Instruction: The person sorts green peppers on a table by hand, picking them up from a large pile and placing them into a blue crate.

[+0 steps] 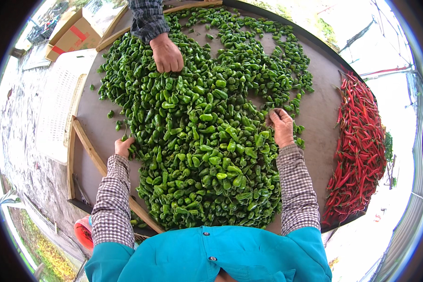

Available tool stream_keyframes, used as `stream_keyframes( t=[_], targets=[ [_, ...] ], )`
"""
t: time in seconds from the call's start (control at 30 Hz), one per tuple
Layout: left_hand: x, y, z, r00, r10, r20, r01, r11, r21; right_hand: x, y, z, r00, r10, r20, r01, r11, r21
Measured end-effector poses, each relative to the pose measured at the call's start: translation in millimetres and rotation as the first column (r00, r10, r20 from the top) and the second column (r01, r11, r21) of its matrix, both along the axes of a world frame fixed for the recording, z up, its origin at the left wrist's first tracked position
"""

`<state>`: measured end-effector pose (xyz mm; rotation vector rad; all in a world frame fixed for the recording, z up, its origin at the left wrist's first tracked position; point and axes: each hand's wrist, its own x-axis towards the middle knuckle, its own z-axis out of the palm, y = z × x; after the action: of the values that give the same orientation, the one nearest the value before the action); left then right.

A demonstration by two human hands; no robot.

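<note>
A large heap of green peppers (197, 141) covers the middle of a table (315, 112). My left hand (124, 146) is at the heap's left edge, its fingers closed on a green pepper (131, 151). At the right side of the heap my right hand (281, 124) is held with thumb and fingertips together; whether something small is pinched there cannot be told. Thinner-spread green peppers lie beyond it, towards the far edge. A few loose peppers (110, 114) rest on the bare surface to the left.
A co-worker's hand (167, 54) reaches into the far left of the heap. Long red peppers (361, 151) are piled along the right edge. Wooden strips (90, 147) border the left side. Beyond them are a white plastic crate (61, 105), a cardboard box (75, 37) and a red container (83, 232).
</note>
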<state>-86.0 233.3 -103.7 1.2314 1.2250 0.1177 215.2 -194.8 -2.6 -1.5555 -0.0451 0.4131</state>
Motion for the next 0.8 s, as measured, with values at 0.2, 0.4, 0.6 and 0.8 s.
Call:
stream_keyframes(
  t=[0.2,0.4,0.6,0.8],
  targets=[
    [0.7,-4.1,3.4,0.999,0.004,0.048,-0.004,1.0,-0.003,36.6,22.5,5.0,0.994,-0.095,-0.051,0.088,0.987,-0.136],
    [3.2,-6.8,8.4,1.0,-0.012,0.004,0.012,1.0,-0.013,45.8,85.0,20.0,0.981,0.194,-0.009,-0.194,0.975,-0.106],
    [4.9,-8.3,9.4,0.999,-0.009,-0.033,0.009,1.0,0.004,57.5,169.3,3.8,0.827,0.445,0.342,-0.343,0.883,-0.321],
    [6.6,-7.1,7.8,0.999,-0.014,-0.052,0.014,1.0,0.018,67.6,233.6,-42.8,0.574,0.745,0.339,-0.183,0.52,-0.834]
  ],
)
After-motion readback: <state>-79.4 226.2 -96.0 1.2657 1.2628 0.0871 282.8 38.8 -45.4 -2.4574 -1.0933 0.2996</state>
